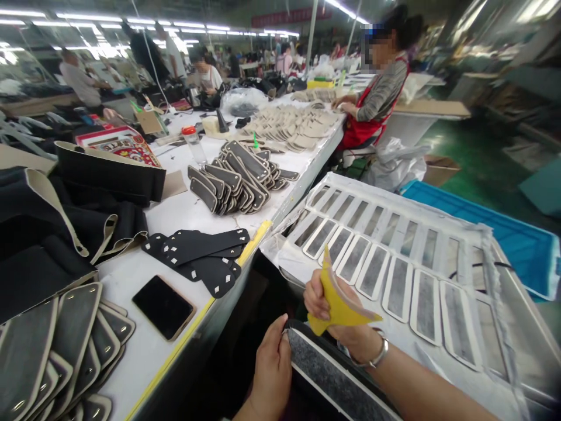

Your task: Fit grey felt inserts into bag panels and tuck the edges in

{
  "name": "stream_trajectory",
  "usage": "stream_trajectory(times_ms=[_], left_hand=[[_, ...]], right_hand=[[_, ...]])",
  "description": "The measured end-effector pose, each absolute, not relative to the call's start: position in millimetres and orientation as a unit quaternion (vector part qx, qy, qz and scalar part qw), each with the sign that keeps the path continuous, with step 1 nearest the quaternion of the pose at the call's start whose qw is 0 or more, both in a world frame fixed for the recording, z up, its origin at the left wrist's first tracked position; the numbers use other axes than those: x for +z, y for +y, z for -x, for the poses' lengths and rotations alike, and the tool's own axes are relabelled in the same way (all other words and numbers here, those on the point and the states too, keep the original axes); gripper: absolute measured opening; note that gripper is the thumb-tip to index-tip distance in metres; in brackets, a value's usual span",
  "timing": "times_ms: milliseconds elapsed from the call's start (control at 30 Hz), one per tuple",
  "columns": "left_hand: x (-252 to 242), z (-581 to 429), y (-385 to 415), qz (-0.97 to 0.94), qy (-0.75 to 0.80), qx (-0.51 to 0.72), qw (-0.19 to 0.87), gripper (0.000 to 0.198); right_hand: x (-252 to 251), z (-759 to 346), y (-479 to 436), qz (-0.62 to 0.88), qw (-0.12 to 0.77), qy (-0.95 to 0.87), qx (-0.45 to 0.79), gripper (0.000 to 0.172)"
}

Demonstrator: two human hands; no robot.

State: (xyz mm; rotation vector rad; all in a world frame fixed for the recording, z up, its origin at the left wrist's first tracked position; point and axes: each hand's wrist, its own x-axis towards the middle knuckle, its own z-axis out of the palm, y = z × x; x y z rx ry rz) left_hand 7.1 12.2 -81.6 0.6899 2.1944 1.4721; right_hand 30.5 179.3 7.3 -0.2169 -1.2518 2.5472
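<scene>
My left hand [272, 363] pinches the near-left end of a long strip [333, 377] with a grey mottled face and white edges, low in front of me. My right hand [356, 338] is closed around a bent yellow pad [339, 304], perhaps foam or cloth, just above the strip's end. Whether the pad touches the strip I cannot tell. Beyond my right hand, several grey panels with white borders [426, 307] lie in a row on a slotted white frame [397, 202].
On the white table [175, 210] are black straps [197, 251], a phone [164, 307], piled grey panels [236, 175] and a red-capped bottle [193, 146]. More panels [65, 345] lie at lower left. A blue crate [482, 228] stands at right. A co-worker [377, 99] sits farther along.
</scene>
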Motion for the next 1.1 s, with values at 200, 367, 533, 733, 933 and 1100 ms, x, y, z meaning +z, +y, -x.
stream_trajectory(times_ms=[200, 367, 533, 733, 933, 1100], left_hand=[[-73.4, -3.5, 11.5, -0.29, 0.763, 0.541, 0.204, 0.038], [-69.8, -1.5, 11.9, -0.301, 0.756, 0.545, 0.202, 0.04], [-76.3, -2.4, 9.7, -0.307, 0.791, 0.488, 0.204, 0.046], [-62.8, 1.1, 4.6, -0.213, 0.738, 0.573, 0.287, 0.045], [-48.6, 5.6, 12.8, 0.01, 0.598, 0.717, 0.359, 0.036], [-47.7, 3.7, 21.5, 0.077, 0.519, 0.752, 0.4, 0.034]], right_hand=[[-3.8, 7.7, 142.8, 0.033, 0.154, -0.316, 0.936, 0.038], [-8.2, 13.0, 138.1, 0.04, 0.142, -0.313, 0.938, 0.035], [-12.7, 11.3, 141.3, 0.07, 0.175, -0.303, 0.934, 0.035], [-12.0, 8.4, 139.2, 0.08, 0.183, -0.312, 0.929, 0.036], [-13.7, 7.4, 144.0, 0.051, 0.153, -0.297, 0.941, 0.033], [-17.5, 13.6, 153.5, 0.055, 0.155, -0.265, 0.95, 0.034]])
